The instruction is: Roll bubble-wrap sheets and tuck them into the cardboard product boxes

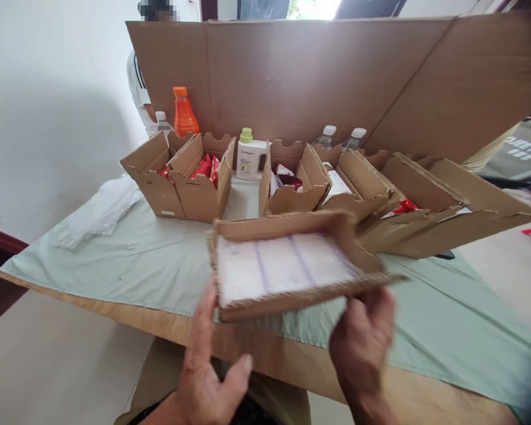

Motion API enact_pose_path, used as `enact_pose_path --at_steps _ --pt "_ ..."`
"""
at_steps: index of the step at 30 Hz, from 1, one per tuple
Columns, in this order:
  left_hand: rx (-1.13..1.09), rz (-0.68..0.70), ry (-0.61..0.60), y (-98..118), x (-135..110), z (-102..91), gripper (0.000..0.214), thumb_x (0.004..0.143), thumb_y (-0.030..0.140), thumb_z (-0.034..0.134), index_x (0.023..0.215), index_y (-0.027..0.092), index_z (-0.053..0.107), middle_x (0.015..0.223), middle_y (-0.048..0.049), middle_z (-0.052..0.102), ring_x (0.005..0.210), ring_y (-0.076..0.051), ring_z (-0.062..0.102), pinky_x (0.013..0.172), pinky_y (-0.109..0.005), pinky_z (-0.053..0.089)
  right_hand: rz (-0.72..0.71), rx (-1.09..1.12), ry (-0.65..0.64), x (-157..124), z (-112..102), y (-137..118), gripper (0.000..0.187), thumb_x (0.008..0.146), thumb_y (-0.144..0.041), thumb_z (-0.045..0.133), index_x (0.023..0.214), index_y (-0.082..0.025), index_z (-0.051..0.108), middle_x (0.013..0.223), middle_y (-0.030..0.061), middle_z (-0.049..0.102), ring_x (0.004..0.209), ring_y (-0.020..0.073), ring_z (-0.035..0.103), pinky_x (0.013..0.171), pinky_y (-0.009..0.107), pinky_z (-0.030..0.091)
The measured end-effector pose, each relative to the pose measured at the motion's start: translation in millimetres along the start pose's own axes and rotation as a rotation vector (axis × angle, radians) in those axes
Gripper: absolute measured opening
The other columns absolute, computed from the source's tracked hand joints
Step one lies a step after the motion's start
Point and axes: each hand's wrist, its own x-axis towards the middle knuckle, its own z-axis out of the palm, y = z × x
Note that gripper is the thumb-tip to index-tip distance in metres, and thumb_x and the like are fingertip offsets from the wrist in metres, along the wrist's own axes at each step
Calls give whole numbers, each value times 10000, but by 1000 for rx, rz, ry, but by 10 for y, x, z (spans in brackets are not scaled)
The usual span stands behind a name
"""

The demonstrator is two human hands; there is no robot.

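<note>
A shallow open cardboard box [274,305] is held tilted above the table's front edge, its outline slightly blurred. Flat white packets [287,264], with bluish lines between them, lie inside it. My right hand [363,336] grips the box at its lower right, fingers curled under and behind the front wall. At the box's left end, my left hand [210,354] has its fingers stretched up along the side and its thumb held apart. The left fingertips are partly hidden by the box or blurred, so I cannot tell how firmly they touch it.
Several open cardboard bins [199,192] holding red and white packets stand across the table. Behind them are an orange bottle [186,112], a white jug [249,159], clear bottles [327,139] and a tall cardboard panel [292,77]. Crumpled plastic [100,212] lies left. Someone [137,82] stands behind the panel.
</note>
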Motion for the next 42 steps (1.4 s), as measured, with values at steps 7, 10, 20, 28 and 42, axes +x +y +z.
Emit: enact_pose_path --at_steps 7,10,20,28,42 --pt "130 -160 217 -205 -27 -133 907 978 279 634 1702 287 87 1725 -160 278 1539 -387 399 1247 -623 365 -53 193 -327 756 1248 3 721 999 -622 486 1555 -173 392 1612 152 472 1485 265 456 1259 472 355" --pt "176 -109 212 -71 -24 2 916 963 224 620 1704 294 86 1757 -151 188 1591 -424 282 1261 -692 288 -75 127 -395 919 1419 2 848 984 -717 432 1611 -155 330 1681 164 374 1554 282 367 1294 515 289" --pt "155 -17 124 -32 -21 202 906 934 67 558 1699 280 123 1774 -122 158 1625 -342 230 1289 -587 311 -160 74 -440 669 1290 205 755 1045 -714 325 1598 -209 414 1653 122 428 1547 270 382 1302 499 295" --pt "161 60 67 -79 118 374 882 931 69 538 1693 262 138 1780 -129 116 1638 -331 180 1291 -575 307 19 90 -432 344 1179 616 609 1050 -629 382 1428 -193 577 1468 153 613 1372 291 569 1196 509 431" --pt "252 214 -212 -745 1579 425 858 864 148 579 1654 229 254 1761 -163 199 1621 -334 245 1263 -582 349 205 133 -348 351 1198 668 561 1039 -607 418 1380 -189 573 1406 171 650 1273 286 642 1123 507 501"
